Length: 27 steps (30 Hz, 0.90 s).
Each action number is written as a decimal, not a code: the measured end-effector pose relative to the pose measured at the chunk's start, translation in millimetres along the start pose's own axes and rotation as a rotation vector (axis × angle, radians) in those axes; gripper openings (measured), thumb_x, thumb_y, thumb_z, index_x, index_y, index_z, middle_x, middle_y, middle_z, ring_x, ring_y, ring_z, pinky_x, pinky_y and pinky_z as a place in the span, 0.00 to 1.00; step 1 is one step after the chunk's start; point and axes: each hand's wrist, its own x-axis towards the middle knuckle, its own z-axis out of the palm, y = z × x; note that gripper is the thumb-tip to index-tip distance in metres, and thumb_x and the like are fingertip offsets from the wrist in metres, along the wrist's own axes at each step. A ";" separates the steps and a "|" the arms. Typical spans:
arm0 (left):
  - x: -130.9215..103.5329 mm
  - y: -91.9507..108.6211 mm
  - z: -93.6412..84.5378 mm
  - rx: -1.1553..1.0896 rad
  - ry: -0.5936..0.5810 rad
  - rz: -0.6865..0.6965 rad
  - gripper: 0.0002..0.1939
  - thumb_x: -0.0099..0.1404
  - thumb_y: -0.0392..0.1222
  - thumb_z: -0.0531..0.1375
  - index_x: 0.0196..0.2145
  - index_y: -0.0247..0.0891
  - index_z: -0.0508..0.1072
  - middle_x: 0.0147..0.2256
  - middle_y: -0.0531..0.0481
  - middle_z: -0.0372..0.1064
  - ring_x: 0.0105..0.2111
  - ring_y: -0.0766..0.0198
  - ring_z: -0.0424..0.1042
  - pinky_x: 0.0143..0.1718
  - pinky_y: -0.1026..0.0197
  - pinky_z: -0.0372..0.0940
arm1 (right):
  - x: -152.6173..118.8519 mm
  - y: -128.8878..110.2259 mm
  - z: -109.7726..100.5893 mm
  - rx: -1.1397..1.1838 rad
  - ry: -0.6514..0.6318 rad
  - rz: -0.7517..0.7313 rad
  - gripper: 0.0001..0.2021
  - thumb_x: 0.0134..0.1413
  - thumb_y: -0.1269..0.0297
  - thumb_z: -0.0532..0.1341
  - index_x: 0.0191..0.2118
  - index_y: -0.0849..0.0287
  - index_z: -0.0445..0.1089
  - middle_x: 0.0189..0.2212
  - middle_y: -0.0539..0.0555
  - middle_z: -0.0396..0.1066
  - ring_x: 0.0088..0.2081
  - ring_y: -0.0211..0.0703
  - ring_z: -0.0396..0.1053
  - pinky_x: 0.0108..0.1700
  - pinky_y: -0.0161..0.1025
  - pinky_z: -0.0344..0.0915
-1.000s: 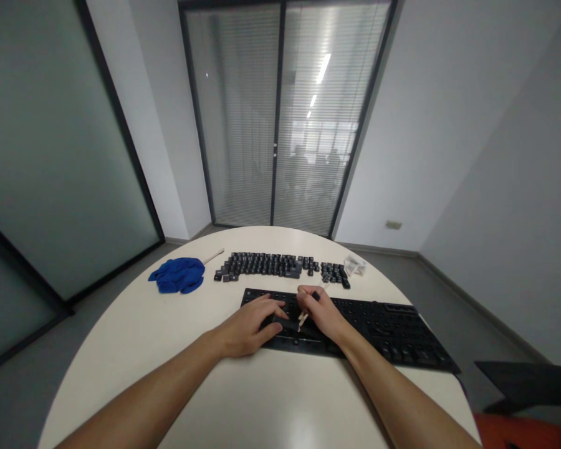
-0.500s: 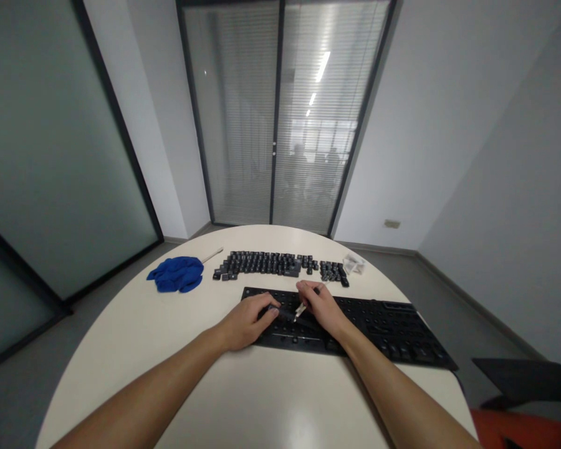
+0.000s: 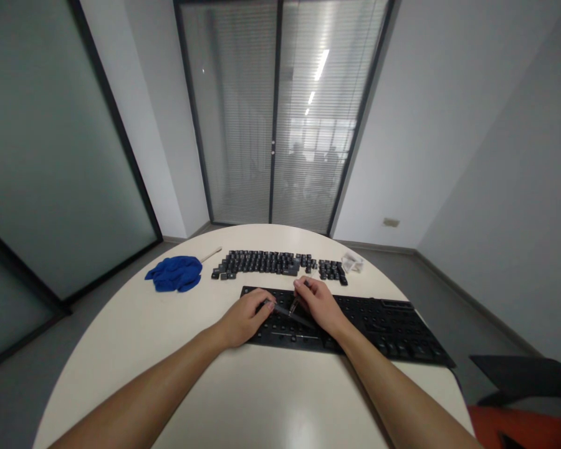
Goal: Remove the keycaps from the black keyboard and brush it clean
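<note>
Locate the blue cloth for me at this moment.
In the head view, the blue cloth lies on the left side of the white table, next to a thin light stick, left of the loose black keycaps.

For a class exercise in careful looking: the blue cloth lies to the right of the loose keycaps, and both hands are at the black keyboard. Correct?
Not quite: the blue cloth lies to the left of the loose keycaps, as the head view shows. The left hand and right hand are indeed at the black keyboard.
</note>
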 end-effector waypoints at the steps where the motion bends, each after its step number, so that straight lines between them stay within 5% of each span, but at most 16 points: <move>1: 0.0 0.6 -0.3 -0.001 -0.013 0.001 0.16 0.73 0.47 0.48 0.42 0.38 0.72 0.41 0.46 0.71 0.43 0.58 0.68 0.49 0.56 0.62 | 0.3 0.3 0.1 -0.014 0.003 0.006 0.23 0.58 0.42 0.57 0.25 0.58 0.63 0.14 0.42 0.53 0.17 0.32 0.49 0.20 0.34 0.45; 15: 0.6 4.2 -3.3 -0.082 -0.039 -0.040 0.26 0.74 0.53 0.42 0.33 0.37 0.73 0.37 0.47 0.70 0.42 0.58 0.68 0.50 0.56 0.61 | 6.1 -2.6 -4.3 0.121 0.054 0.169 0.27 0.54 0.35 0.55 0.32 0.58 0.67 0.12 0.44 0.62 0.15 0.36 0.59 0.21 0.34 0.53; 21: 1.0 9.6 -7.0 -0.159 -0.073 -0.030 0.29 0.75 0.53 0.40 0.28 0.38 0.71 0.38 0.47 0.72 0.44 0.58 0.68 0.53 0.57 0.59 | 8.9 5.1 -9.7 0.098 0.087 0.166 0.27 0.54 0.35 0.55 0.27 0.58 0.66 0.13 0.46 0.63 0.16 0.35 0.57 0.20 0.33 0.51; 27: 1.1 9.8 -6.4 -0.188 -0.075 -0.037 0.29 0.75 0.53 0.40 0.28 0.38 0.72 0.39 0.47 0.73 0.43 0.59 0.69 0.52 0.58 0.60 | 8.6 3.2 -7.0 0.212 0.087 0.192 0.27 0.52 0.35 0.57 0.26 0.58 0.65 0.18 0.51 0.70 0.20 0.38 0.66 0.23 0.34 0.58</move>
